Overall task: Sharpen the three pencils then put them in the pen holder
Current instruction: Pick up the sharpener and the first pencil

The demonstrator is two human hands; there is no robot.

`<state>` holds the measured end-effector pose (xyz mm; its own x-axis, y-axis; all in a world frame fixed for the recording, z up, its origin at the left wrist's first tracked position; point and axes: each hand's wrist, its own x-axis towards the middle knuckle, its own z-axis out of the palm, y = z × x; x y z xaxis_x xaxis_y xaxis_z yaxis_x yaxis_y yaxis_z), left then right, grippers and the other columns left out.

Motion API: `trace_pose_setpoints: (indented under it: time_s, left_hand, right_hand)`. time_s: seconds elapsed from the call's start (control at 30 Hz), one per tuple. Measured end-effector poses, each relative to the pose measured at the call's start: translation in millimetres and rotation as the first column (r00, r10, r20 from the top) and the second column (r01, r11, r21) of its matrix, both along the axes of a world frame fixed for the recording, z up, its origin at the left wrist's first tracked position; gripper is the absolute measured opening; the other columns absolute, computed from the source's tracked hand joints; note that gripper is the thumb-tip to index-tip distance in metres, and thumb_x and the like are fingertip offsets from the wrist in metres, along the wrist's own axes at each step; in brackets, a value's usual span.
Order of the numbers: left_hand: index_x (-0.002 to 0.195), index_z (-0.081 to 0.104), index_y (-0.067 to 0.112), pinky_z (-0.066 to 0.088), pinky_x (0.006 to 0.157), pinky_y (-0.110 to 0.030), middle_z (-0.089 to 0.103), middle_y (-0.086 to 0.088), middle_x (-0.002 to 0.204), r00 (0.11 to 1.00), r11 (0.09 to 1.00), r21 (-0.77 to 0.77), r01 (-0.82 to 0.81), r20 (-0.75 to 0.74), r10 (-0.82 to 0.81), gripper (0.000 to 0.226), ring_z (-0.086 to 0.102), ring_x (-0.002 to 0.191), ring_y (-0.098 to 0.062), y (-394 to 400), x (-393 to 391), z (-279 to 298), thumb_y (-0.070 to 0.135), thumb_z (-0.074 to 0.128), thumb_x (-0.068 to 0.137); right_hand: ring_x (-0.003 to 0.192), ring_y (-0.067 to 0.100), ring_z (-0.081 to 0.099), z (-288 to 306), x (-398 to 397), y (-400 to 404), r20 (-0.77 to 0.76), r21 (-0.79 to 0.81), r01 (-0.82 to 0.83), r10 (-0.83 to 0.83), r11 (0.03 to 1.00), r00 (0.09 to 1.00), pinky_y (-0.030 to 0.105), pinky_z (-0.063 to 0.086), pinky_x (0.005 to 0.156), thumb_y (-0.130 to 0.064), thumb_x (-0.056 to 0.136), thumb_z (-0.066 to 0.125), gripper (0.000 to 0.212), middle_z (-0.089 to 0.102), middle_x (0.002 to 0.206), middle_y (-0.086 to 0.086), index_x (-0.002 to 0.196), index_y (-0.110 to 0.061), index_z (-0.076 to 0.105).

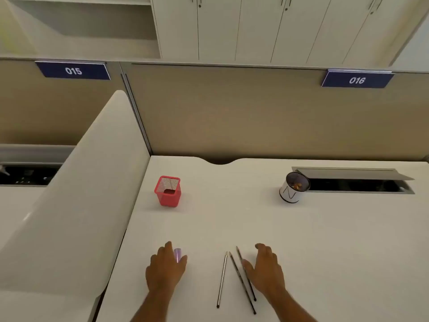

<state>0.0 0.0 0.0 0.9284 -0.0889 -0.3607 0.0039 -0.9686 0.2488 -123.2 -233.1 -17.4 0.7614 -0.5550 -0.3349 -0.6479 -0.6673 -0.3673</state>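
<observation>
Three pencils lie side by side on the white desk near its front edge, tips pointing away: the left pencil [222,278], the middle pencil [242,282] and the right pencil [241,256]. My right hand [267,268] rests over the right pencil, thumb touching it, fingers spread. My left hand [166,267] closes around a small lilac sharpener [177,254] on the desk. A red mesh pen holder [168,191] stands upright farther back on the left.
A white cup [293,188] with shavings inside stands at the back right, beside an open cable tray [357,182] in the desk. A white side partition [88,194] borders the desk on the left. A beige divider wall closes the back.
</observation>
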Motion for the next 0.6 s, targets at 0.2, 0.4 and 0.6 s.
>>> trace_pose_setpoints:
  time_s: [0.2, 0.4, 0.6]
  left_hand:
    - [0.12, 0.044, 0.021, 0.048, 0.073, -0.034, 0.059, 0.0, 0.116, 0.985, 0.985, -0.079, -0.156, -0.085, 0.149, 0.051, 0.058, 0.104, -0.025, 0.2, 10.8, -16.5, 0.049, 0.06, 0.081]
    - [0.102, 0.045, 0.023, 0.048, 0.07, -0.031, 0.06, -0.001, 0.101, 0.97, 0.967, -0.123, -0.222, -0.13, 0.206, 0.03, 0.061, 0.089, -0.027, -0.9, 20.2, -26.2, 0.038, 0.06, 0.082]
    - [0.096, 0.045, 0.022, 0.046, 0.065, -0.029, 0.062, -0.002, 0.093, 0.97, 0.954, -0.186, -0.236, -0.106, 0.22, 0.025, 0.059, 0.077, -0.026, 0.1, 19.9, -31.0, 0.033, 0.063, 0.083]
  right_hand:
    - [0.093, 0.013, 0.058, -12.1, 8.4, 2.2, -0.09, 0.146, 0.094, -0.082, 0.985, 0.993, 0.029, 0.052, 0.081, -0.05, 0.088, 0.059, 0.036, 0.058, 0.1, -0.008, 0.109, -0.022, 0.052]
    - [0.082, 0.011, 0.059, -21.8, 16.8, -1.4, -0.115, 0.165, 0.088, -0.069, 0.982, 0.991, 0.024, 0.045, 0.065, -0.048, 0.087, 0.062, 0.025, 0.06, 0.088, -0.01, 0.089, -0.025, 0.05]
    - [0.078, 0.012, 0.06, -29.9, 19.0, -7.6, -0.118, 0.166, 0.094, -0.074, 0.982, 0.99, 0.027, 0.049, 0.067, -0.043, 0.091, 0.057, 0.023, 0.063, 0.082, -0.007, 0.08, -0.024, 0.052]
